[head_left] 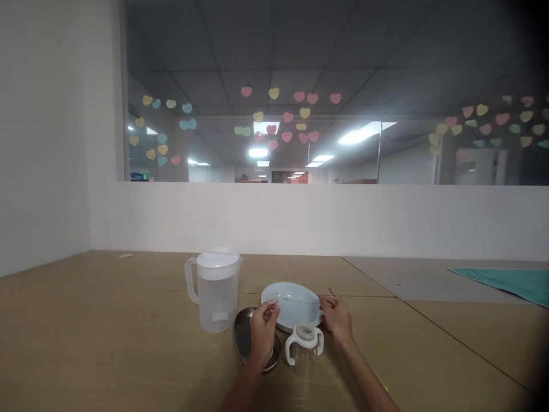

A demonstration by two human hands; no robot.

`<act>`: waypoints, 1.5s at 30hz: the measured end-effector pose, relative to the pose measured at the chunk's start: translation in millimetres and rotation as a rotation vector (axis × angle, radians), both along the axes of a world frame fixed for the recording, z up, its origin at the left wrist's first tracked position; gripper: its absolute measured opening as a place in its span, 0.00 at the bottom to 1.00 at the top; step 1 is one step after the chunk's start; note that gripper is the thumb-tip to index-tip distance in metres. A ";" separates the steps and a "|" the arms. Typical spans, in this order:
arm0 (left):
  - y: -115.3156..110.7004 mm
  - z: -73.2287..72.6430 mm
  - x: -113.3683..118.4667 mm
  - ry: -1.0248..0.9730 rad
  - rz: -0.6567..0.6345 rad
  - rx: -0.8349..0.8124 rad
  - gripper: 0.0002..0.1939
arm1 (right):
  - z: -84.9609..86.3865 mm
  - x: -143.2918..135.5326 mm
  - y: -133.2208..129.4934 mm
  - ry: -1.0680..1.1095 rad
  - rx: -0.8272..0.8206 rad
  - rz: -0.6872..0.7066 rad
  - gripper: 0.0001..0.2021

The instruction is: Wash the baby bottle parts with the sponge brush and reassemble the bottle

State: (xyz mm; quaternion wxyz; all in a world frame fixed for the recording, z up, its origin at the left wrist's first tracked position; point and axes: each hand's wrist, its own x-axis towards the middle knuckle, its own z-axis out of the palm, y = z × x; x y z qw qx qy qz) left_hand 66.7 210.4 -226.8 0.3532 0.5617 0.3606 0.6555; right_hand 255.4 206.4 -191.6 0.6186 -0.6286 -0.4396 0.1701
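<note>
My left hand [263, 332] is closed, pinching a small translucent whitish piece [273, 301] at its fingertips; its exact kind is too small to tell. On the other side, my right hand [337, 317] grips a thin stick [300, 301] that reaches left across the pale bowl towards that piece. Whether the two touch I cannot tell. The white oval bowl [294, 289] lies just beyond both hands. Between my forearms stands a clear baby bottle [304, 343] with a white two-handled collar and no cap on its mouth. A dark metal tray [242, 337] is partly hidden under my left hand.
To the left stands a translucent lidded pitcher [218, 300], its handle facing left. A green cloth [510, 282] lies at the far right of the wooden table [107, 332]. Behind the table, a white wall [274, 220] rises to a window with heart-shaped stickers.
</note>
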 end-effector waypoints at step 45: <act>-50.8 19.4 2.1 0.654 -0.243 0.609 0.22 | -13.1 -11.9 6.2 -0.545 0.080 0.231 0.15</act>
